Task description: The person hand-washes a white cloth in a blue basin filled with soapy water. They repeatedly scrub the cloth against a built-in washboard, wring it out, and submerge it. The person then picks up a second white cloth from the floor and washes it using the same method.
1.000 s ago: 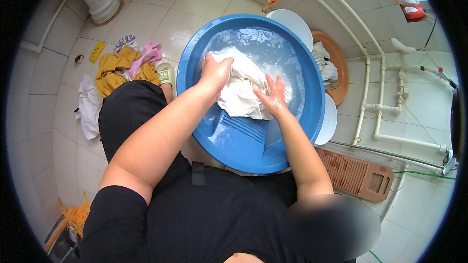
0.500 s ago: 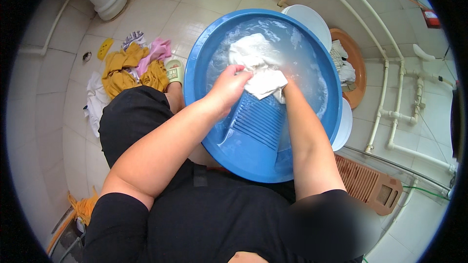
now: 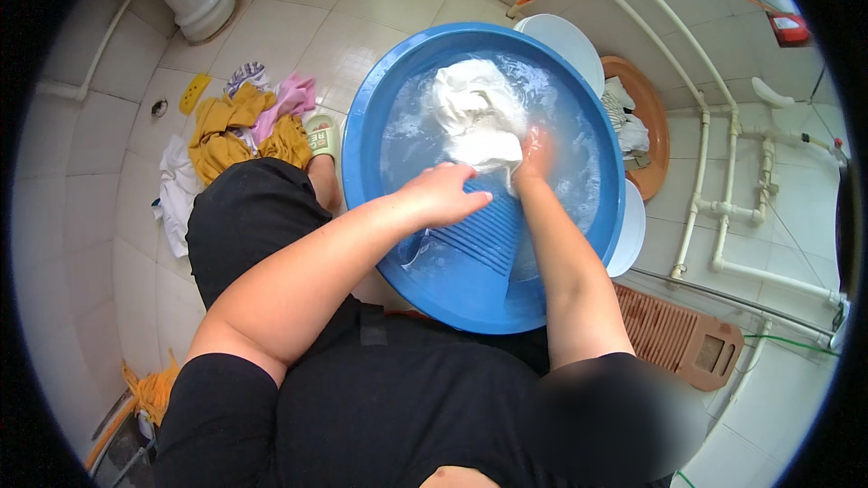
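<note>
Since the earlier frame, the left hand has shifted toward five o'clock, over the ribbed slope; its fingers are loosely spread, apparently holding nothing. At four o'clock from the white cloth, the right hand is blurred, so its grip cannot be told. Bunched, the cloth lies toward twelve o'clock in the blue basin. Unheld, it could slide deeper into the frothy water; a hard shove could splash the rim.
</note>
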Motion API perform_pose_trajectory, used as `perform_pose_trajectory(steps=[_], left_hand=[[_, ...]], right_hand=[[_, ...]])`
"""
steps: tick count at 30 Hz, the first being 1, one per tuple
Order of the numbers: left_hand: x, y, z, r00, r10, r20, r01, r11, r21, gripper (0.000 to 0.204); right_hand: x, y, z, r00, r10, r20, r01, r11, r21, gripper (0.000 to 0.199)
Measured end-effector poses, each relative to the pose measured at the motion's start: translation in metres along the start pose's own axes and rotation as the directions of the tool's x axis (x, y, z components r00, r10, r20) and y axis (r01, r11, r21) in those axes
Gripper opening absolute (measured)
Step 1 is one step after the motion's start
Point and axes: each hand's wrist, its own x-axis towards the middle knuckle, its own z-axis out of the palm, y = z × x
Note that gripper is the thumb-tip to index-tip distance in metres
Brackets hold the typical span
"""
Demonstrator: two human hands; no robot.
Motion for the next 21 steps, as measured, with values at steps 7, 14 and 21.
perform_pose_trajectory(steps=[7, 14, 21], left_hand=[[0.029, -0.022, 0.007, 0.949, -0.174, -0.262, 0.014, 0.856, -0.517, 0.065], [0.014, 0.005, -0.002, 0.967, -0.253, -0.024, 0.092, 0.435, -0.896, 0.082], [0.031, -0.006, 0.016, 0.97, -0.238, -0.047, 0.049, 0.381, -0.923, 0.09]], right_hand=[[-0.062, -0.049, -0.086, 0.848, -0.324, 0.419, -0.437, 0.019, 0.899, 0.037], [-0.13, -0.095, -0.167, 0.724, -0.597, 0.345, -0.529, -0.159, 0.834, 0.055], [-0.127, -0.054, -0.166, 0.531, -0.72, 0.446, -0.629, 0.016, 0.777, 0.045]])
